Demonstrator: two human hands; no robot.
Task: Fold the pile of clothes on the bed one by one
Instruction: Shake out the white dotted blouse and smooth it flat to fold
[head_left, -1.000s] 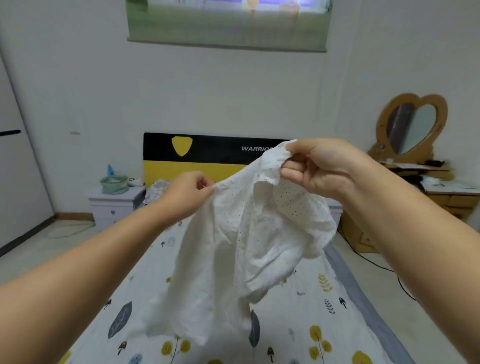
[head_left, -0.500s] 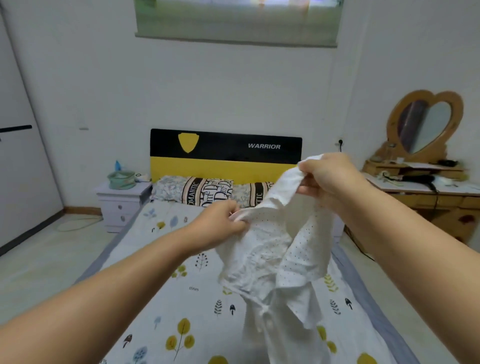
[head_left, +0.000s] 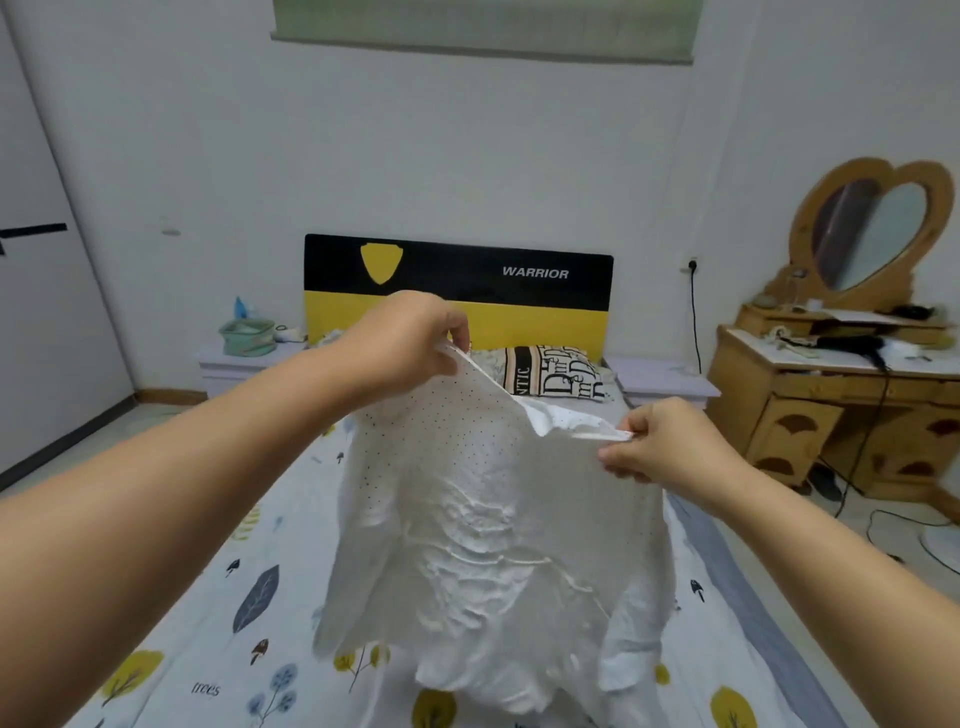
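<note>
White dotted garment (head_left: 488, 530) hangs spread open above the bed (head_left: 208, 613), held up by its top edge. Left hand (head_left: 405, 343), up at about eleven o'clock of the cloth, pinches one corner between thumb and fingers; right hand (head_left: 670, 447), lower at two o'clock, pinches the other end of that edge (which looks folded over there). Fabric is wrinkled through the middle, and its lower hem drapes toward the leaf-printed sheet. Patterned pillows (head_left: 556, 371) lie at twelve o'clock below the black-and-yellow headboard (head_left: 457, 291).
</note>
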